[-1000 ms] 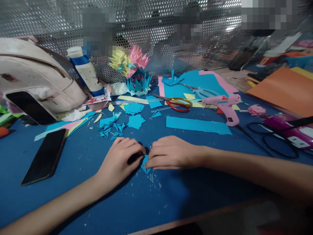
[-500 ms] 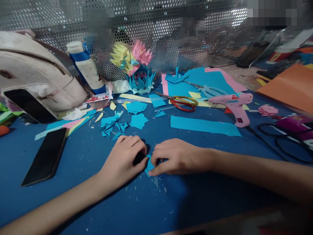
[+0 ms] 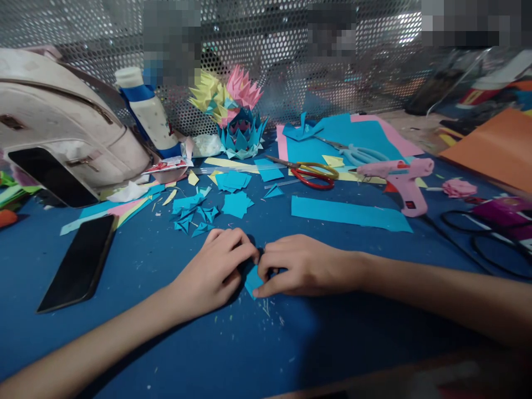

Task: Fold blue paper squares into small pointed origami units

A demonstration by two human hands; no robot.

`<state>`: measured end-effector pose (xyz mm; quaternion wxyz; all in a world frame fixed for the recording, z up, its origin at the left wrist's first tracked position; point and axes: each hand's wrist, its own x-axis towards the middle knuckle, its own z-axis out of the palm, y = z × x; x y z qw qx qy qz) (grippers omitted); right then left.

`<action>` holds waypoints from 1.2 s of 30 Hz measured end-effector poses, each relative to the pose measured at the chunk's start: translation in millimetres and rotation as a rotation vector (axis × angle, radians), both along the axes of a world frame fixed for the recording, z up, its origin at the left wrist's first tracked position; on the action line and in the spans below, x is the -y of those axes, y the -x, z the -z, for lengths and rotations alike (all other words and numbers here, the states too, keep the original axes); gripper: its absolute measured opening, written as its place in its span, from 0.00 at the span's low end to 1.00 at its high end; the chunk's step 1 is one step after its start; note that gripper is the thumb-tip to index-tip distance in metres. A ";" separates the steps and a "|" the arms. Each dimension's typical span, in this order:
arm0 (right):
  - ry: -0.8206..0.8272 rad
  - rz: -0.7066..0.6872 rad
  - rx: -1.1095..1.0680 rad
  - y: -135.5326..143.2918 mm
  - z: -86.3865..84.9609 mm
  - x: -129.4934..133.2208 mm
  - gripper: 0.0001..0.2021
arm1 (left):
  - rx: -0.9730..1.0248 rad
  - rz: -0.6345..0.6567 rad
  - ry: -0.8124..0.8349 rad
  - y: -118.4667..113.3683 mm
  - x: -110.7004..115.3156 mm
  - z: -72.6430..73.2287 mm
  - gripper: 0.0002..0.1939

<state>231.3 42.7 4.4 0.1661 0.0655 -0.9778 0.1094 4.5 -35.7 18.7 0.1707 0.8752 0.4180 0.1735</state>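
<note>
A small piece of blue paper (image 3: 252, 281) lies on the blue table between my two hands, partly hidden by fingers. My right hand (image 3: 301, 265) is closed on its right side, thumb at the lower corner and bent fingers along the edge. From the other side, my left hand (image 3: 222, 266) is curled at the paper's upper edge, its index fingertip meeting the right hand's fingers. Just beyond the left hand are several small folded blue paper pieces (image 3: 189, 213) and a stack of blue paper squares (image 3: 238, 205).
Behind lie red-and-yellow scissors (image 3: 310, 173), a blue paper strip (image 3: 349, 213), a pink glue gun (image 3: 409, 177) with a black cord, and a paper flower arrangement (image 3: 241, 130). At left are a phone (image 3: 78, 263), a bottle (image 3: 147, 113) and a backpack (image 3: 58, 122).
My left thumb has drawn back from the paper and tucked under, while the left index finger has reached right to its upper edge. The right hand keeps its place.
</note>
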 end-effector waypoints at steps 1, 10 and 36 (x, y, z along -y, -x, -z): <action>0.000 0.000 0.000 0.0 -0.1 0.1 0.10 | -0.002 0.006 0.001 0.5 -0.2 -0.2 0.20; 0.013 0.006 0.006 0.4 -0.5 0.8 0.10 | -0.013 -0.007 -0.016 1.1 -6.1 1.8 0.05; -0.002 -0.077 -0.049 -6.8 -2.5 -2.7 0.21 | 0.171 -0.197 -0.123 2.7 7.5 9.4 0.07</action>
